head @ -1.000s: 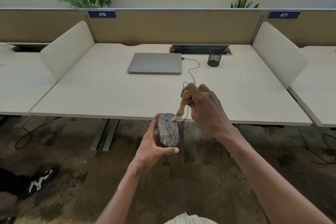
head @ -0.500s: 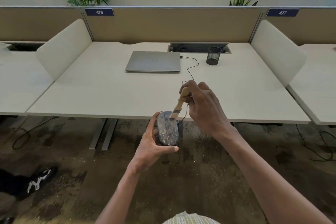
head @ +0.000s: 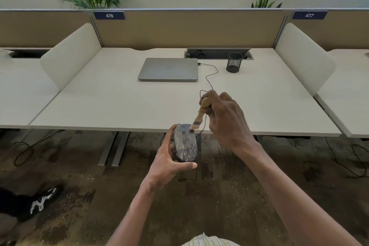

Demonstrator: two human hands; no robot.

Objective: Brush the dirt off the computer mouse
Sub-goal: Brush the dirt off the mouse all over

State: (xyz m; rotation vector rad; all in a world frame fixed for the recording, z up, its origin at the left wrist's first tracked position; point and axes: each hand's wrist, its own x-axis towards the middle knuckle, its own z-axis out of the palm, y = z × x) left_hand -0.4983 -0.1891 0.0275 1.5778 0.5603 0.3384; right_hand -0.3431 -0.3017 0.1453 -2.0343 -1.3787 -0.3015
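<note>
A dark computer mouse, streaked with pale dirt, is held in the air just in front of the desk's front edge. My left hand grips it from the left side and underneath, thumb across its near end. My right hand grips a small wooden-handled brush at an angle. The bristles touch the mouse's far right corner, beside the buttons. The mouse's thin black cable runs across the desk to the laptop.
On the white desk lie a closed grey laptop and a black mesh pen cup. White side dividers flank the desk. A shoe rests on the stained floor at the lower left.
The brush has moved a little towards the far end of the mouse, its bristles now on the far right corner. My left hand keeps the same hold.
</note>
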